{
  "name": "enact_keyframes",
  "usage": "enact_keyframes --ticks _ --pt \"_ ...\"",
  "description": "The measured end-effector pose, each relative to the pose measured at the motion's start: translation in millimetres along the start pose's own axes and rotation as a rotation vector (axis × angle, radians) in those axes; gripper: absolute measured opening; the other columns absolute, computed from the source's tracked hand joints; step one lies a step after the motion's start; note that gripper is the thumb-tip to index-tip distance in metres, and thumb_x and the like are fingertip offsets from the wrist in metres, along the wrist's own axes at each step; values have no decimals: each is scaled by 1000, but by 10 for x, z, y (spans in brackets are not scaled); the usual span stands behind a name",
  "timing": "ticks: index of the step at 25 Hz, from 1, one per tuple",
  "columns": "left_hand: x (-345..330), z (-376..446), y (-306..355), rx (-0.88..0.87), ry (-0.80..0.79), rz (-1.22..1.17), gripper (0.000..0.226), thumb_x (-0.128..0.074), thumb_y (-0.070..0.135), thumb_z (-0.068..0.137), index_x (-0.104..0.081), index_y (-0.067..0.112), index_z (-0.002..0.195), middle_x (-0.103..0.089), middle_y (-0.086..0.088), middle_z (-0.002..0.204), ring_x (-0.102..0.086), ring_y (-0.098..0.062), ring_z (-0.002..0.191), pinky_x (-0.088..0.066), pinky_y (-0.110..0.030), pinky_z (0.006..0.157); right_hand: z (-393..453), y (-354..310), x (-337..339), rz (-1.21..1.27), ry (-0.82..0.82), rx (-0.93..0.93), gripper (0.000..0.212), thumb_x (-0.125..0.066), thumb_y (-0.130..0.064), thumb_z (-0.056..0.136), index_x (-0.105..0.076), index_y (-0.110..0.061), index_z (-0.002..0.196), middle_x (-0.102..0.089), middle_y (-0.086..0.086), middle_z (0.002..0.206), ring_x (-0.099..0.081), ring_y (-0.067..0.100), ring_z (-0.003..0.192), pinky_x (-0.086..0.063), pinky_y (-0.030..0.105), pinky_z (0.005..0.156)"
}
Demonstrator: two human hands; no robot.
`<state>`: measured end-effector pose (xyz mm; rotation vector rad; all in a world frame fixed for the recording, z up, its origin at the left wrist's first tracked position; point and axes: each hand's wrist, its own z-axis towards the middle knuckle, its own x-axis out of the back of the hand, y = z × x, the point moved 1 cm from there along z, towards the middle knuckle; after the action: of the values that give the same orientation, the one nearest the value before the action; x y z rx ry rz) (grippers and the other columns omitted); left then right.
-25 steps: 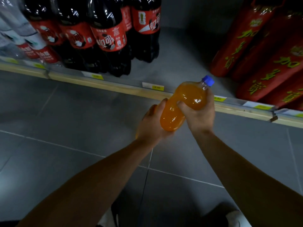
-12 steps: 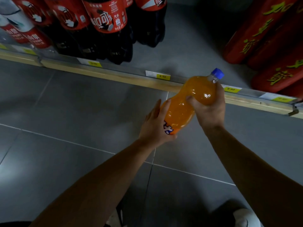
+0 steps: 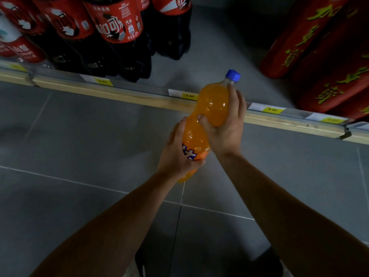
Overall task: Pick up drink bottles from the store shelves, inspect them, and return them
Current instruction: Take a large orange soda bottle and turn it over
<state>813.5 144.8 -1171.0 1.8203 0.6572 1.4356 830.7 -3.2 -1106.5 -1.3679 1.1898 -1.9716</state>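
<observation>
Currently I hold the orange drink bottle (image 3: 207, 116) in both hands: right hand (image 3: 225, 126) wrapped round its upper body, left hand (image 3: 177, 150) curled round the labelled lower part. Its long axis tilts, blue cap (image 3: 233, 74) pointing away toward the shelf (image 3: 229, 56) beyond my right hand.

bare shelf (image 3: 219, 47) gap between cola bottles (image 3: 119, 37) and red packs (image 3: 319, 56)

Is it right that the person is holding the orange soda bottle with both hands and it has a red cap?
Not quite. The head view shows the orange soda bottle held by the left hand and the right hand, but its cap is blue, not red.
</observation>
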Motion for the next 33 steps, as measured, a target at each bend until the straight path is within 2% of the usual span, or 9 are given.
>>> enact_keyframes --ticks 4,8,12,16,19,23,25,28,33 --pt "53 41 -24 58 -30 -57 129 -92 42 60 -1 50 151 -37 3 152 -43 -15 130 -42 -36 95 56 -38 -69 -13 -27 -3 91 -80 -28 81 -25 -27 154 -22 9 158 -32 26 139 -36 30 96" --pt "36 -40 30 91 -67 -37 129 -92 40 59 -5 47 153 -39 1 149 -44 -15 128 -41 -35 93 27 -5 -25 -14 -22 -62 88 -80 -28 81 -30 -25 153 -27 10 156 -35 27 137 -36 30 94" --pt "367 -311 365 177 -122 -17 130 -94 38 58 -4 48 153 -39 -1 150 -45 -23 130 -47 -46 98 -124 -399 209 -27 -75 -138 87 -78 -28 82 -29 -27 154 -27 8 157 -34 27 139 -36 32 97" --pt "1100 -763 1142 225 -113 5 131 -95 37 55 -11 40 156 -45 -2 146 -51 -24 127 -44 -35 92 -241 -1381 695 -32 -98 -195 86 -78 -29 82 -29 -30 153 -28 4 157 -33 24 139 -38 31 100" --pt "1807 -1092 1870 247 -102 8 129 -96 37 54 -16 36 156 -47 -2 144 -53 -24 124 -49 -40 94 -305 -2299 1147 -23 -107 -223 86 -79 -29 81 -30 -33 152 -30 1 156 -35 17 136 -34 20 91" --pt "2841 -1516 2930 232 -128 16 129 -95 38 54 -16 36 156 -47 -1 143 -54 -23 122 -44 -32 88 -369 -3647 1857 -32 -76 -229 86 -80 -30 79 -33 -32 151 -33 1 156 -39 20 135 -38 28 93" --pt "3247 -1675 3337 199 -145 32 128 -95 39 55 -15 35 156 -47 -3 145 -54 -26 123 -46 -34 89 -421 -4158 2126 -28 -46 -229 86 -80 -30 79 -34 -30 152 -33 2 156 -39 17 133 -39 29 93" --pt "3836 -1928 3975 154 -181 54 128 -94 38 57 -12 36 156 -45 -5 145 -54 -29 123 -51 -46 94 -544 -4905 2557 6 18 -244 84 -80 -27 79 -35 -29 150 -33 2 155 -35 8 127 -39 28 91" --pt "4361 -2340 4666 129 -228 114 130 -93 37 58 -5 43 154 -42 -4 147 -52 -29 125 -50 -50 98 -831 -5597 3123 54 101 -218 82 -80 -26 79 -38 -26 149 -37 2 153 -39 15 133 -28 3 84"
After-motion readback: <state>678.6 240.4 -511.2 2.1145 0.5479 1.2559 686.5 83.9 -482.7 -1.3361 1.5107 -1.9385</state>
